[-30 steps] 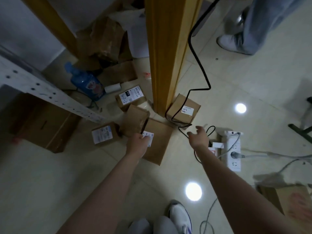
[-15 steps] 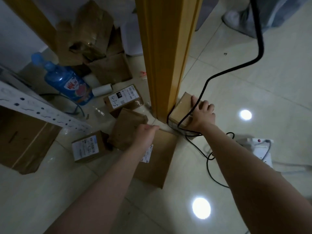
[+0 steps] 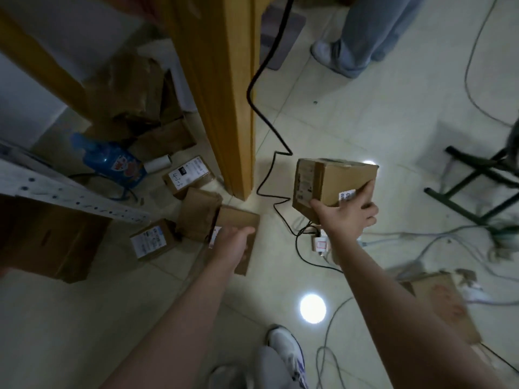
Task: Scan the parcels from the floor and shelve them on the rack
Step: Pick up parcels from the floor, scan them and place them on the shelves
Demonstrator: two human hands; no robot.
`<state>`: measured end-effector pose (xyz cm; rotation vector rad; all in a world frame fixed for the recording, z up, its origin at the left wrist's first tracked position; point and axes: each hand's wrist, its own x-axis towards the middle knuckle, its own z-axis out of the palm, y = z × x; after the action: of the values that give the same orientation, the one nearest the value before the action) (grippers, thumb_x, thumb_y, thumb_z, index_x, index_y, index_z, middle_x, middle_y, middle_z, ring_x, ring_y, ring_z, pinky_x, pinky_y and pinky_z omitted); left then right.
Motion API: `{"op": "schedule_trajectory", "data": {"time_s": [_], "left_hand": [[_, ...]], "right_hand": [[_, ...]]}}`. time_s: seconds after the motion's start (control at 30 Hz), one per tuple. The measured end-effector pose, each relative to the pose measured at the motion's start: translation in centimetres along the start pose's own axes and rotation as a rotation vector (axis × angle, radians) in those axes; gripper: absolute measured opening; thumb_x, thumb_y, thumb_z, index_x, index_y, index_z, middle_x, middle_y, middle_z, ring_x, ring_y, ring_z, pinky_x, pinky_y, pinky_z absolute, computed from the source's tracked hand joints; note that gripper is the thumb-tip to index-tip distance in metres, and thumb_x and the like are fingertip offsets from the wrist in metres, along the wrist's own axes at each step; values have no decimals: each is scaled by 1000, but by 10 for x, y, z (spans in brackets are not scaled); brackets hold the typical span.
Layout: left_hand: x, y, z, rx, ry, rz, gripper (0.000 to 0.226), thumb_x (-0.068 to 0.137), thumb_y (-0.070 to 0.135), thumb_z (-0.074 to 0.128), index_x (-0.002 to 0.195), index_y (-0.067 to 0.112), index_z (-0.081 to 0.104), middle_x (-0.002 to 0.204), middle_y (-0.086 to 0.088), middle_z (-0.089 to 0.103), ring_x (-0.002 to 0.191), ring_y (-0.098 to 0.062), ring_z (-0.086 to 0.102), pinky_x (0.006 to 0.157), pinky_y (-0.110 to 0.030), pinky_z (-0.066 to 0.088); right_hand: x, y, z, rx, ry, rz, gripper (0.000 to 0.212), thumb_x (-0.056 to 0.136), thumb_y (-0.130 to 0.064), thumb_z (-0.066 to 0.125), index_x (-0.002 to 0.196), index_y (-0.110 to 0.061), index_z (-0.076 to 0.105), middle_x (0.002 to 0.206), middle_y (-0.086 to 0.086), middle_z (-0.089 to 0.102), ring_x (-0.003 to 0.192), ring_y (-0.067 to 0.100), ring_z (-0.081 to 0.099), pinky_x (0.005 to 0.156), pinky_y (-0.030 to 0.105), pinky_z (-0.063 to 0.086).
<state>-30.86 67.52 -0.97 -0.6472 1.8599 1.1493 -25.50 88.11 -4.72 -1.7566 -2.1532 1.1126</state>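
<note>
My right hand [image 3: 346, 217] grips a small brown cardboard parcel [image 3: 325, 183] with a white label, lifted off the floor to the right of the wooden post [image 3: 224, 94]. My left hand [image 3: 234, 240] hangs over a flat brown parcel [image 3: 241, 223] on the floor; whether it touches it I cannot tell. Three more labelled parcels lie left of it: one with handwriting [image 3: 189, 175], one plain brown [image 3: 199, 211], one with a printed label [image 3: 153, 240]. The white perforated rack beam [image 3: 56, 192] crosses the left side.
A blue bottle [image 3: 112, 161] and a large carton [image 3: 53, 240] sit at left. A black cable [image 3: 269, 164], a power strip [image 3: 320, 244] and grey wires cover the floor at right. Another person's legs [image 3: 362, 32] stand at the top. A black stand [image 3: 477, 186] is far right.
My right hand took hold of the small parcel beside the post and lifted it up and to the right. My left hand stayed over the flat parcel.
</note>
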Motion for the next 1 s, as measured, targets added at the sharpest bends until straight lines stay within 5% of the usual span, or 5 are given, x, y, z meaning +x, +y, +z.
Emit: {"op": "schedule_trajectory", "data": {"time_s": [0.23, 0.37, 0.5, 0.77, 1.0], "left_hand": [[-131, 51, 7, -73, -130, 41, 32, 95, 33, 65, 121, 16, 55, 108, -1, 60, 102, -20, 61, 82, -37, 55], [-228, 76, 3, -166, -238, 91, 33, 89, 48, 69, 109, 25, 57, 101, 7, 59, 107, -20, 58, 87, -33, 48], [-322, 77, -21, -338, -361, 153, 87, 53, 65, 81, 128, 26, 58, 115, 6, 71, 116, -21, 63, 94, -37, 49], [-453, 60, -135, -638, -218, 482, 89, 54, 51, 82, 134, 25, 56, 121, -1, 73, 110, -20, 70, 76, -32, 56], [-517, 114, -222, -663, -106, 605, 91, 46, 54, 76, 134, 33, 58, 120, 1, 72, 107, -21, 68, 77, -38, 55]], "right_hand": [[-99, -48, -131, 494, -9, 360, 128, 47, -59, 85, 151, -47, 12, 144, 17, 39, 133, 40, 39, 112, 55, 35], [-178, -85, -202, 797, -125, 302, 110, 49, -48, 90, 142, -44, 33, 126, -2, 60, 112, 26, 63, 91, 54, 56], [-260, -124, -258, 984, -339, 252, 75, 66, -42, 77, 134, -37, 48, 124, -1, 66, 107, 24, 69, 84, 46, 60], [-398, -186, -320, 1005, -773, 125, 85, 66, -43, 81, 142, -31, 44, 136, 3, 62, 119, 30, 63, 99, 62, 48], [-421, -252, -360, 1026, -882, 31, 121, 36, -53, 95, 144, -26, 47, 119, 4, 69, 106, 23, 69, 98, 45, 51]]}}
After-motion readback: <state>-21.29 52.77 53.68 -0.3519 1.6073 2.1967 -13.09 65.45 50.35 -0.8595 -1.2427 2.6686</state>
